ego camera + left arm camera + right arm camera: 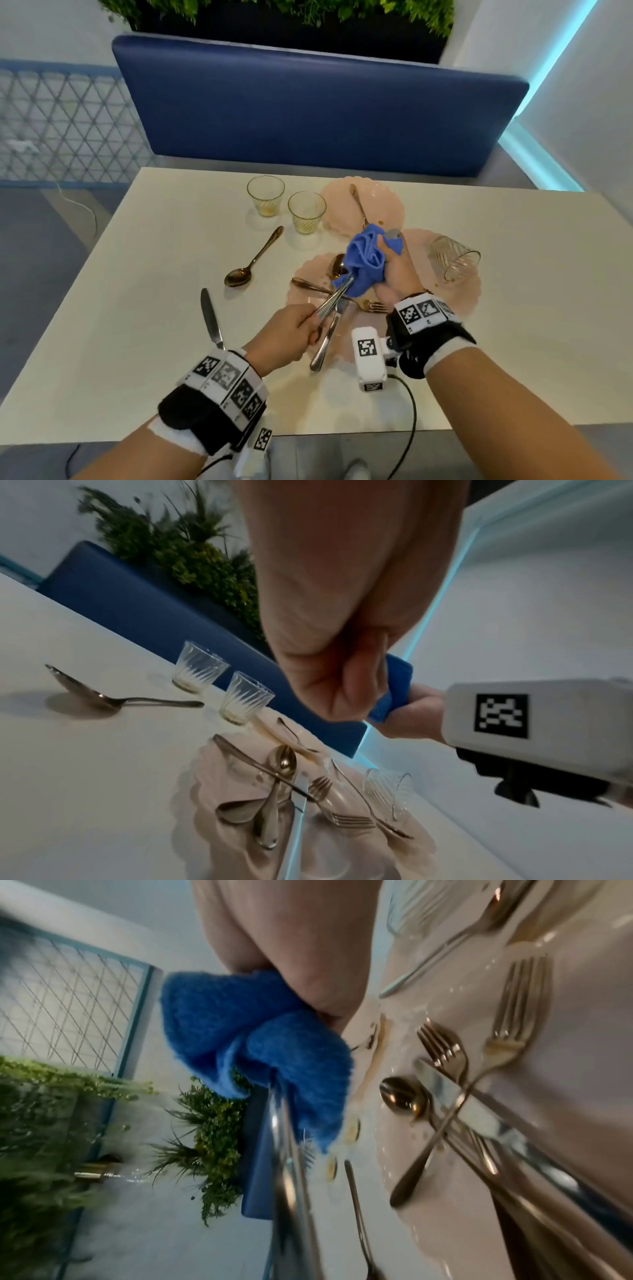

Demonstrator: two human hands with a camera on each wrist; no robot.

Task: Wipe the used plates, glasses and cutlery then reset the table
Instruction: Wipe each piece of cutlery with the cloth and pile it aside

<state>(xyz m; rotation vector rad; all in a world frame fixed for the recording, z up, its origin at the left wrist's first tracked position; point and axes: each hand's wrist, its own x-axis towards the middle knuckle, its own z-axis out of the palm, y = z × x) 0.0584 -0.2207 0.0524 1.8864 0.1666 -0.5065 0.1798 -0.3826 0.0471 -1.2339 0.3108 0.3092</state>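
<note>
My left hand (310, 327) grips the handle of a silver utensil (332, 301) held above the near pink plate (305, 274). Its far end is buried in a bunched blue cloth (363, 263), which my right hand (383, 260) squeezes around it. The right wrist view shows the cloth (274, 1047) wrapped over the utensil's shaft (291, 1177), hiding its head. On the near plate lie a gold spoon (337, 265), a fork (370, 305) and a knife (325, 346). Two glasses (265, 195) (306, 212) stand upright.
A third glass (454, 258) lies on its side on the right plate (469, 294). The far plate (387, 202) holds one utensil (359, 205). A spoon (253, 260) and a knife (211, 318) lie on the white table (137, 308). A blue bench (308, 109) stands behind.
</note>
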